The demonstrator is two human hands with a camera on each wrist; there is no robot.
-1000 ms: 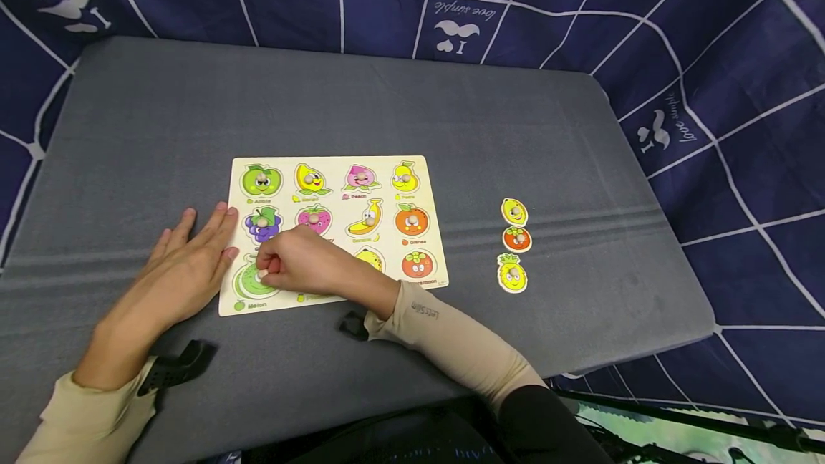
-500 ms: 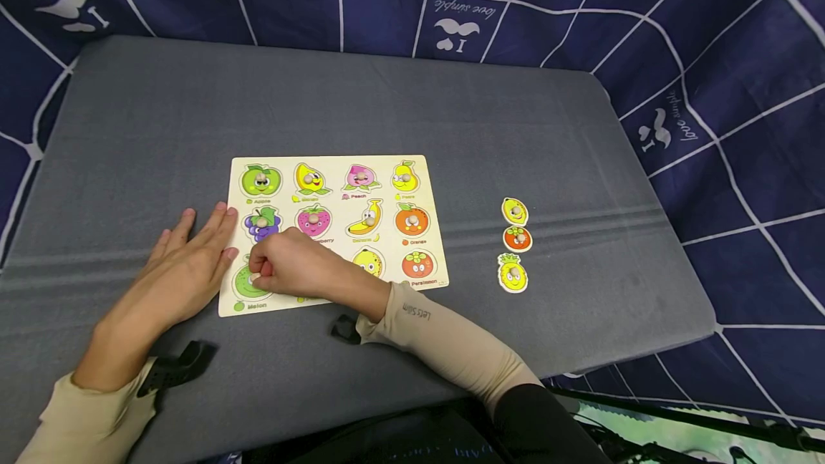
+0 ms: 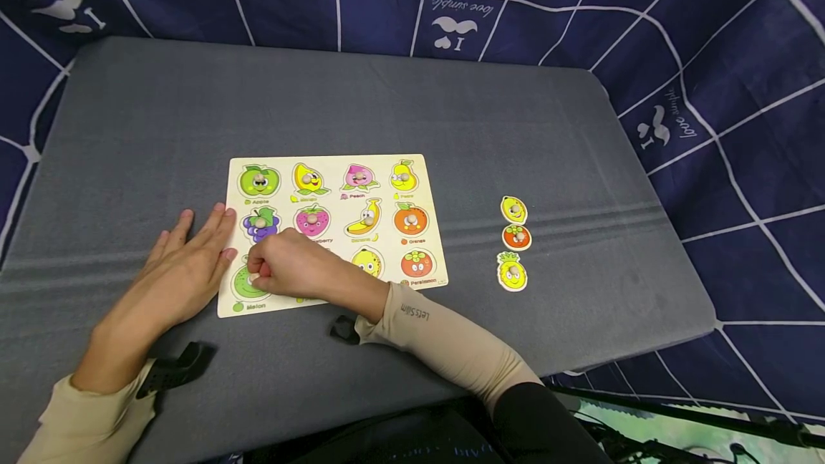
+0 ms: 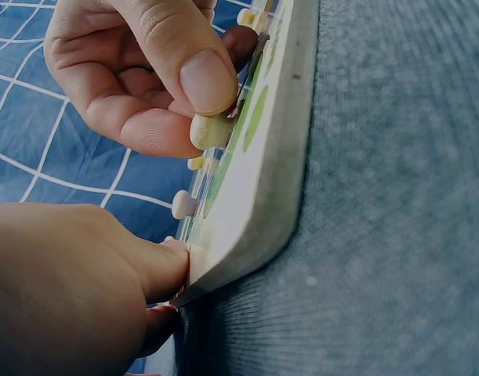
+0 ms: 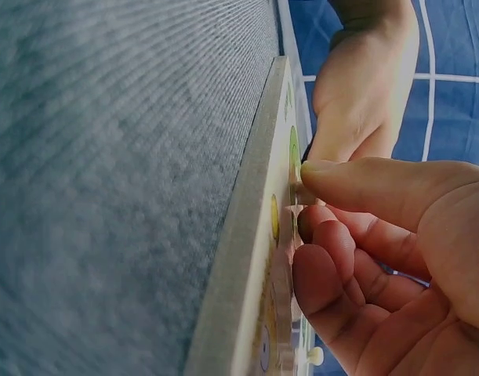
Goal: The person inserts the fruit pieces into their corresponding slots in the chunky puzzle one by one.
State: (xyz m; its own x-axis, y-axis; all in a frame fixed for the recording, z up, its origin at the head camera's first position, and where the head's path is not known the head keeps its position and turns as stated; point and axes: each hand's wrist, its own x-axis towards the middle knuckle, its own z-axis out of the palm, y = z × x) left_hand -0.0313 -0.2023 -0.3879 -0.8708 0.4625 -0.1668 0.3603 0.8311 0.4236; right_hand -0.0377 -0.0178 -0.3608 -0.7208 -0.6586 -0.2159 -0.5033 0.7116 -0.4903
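A pale wooden fruit puzzle board (image 3: 437, 242) lies on the grey padded surface. My right hand (image 3: 296, 263) pinches the small round knob (image 4: 212, 131) of the green melon piece (image 3: 245, 283) at the board's lower left. The melon piece lies at its place above the printed word Melon; how flush it sits is hard to tell. My left hand (image 3: 180, 271) rests with straight fingers beside the board's left side, its thumb at the edge. Knobbed apple (image 3: 259, 181), grape (image 3: 261, 224), strawberry (image 3: 312, 221) and other fruit pieces fill the upper two rows. My right hand covers part of the bottom row.
Loose lemon (image 3: 513, 210), persimmon (image 3: 516, 237) and pineapple (image 3: 512, 273) pieces lie in a column right of the board. Printed lemon (image 3: 367, 262) and persimmon (image 3: 417, 263) shapes without knobs show in the bottom row. A blue checked cloth (image 3: 387, 6) surrounds the surface.
Over the first half second my right hand shifted slightly left with the melon piece, which now lies a little further left. My left hand has stayed in place.
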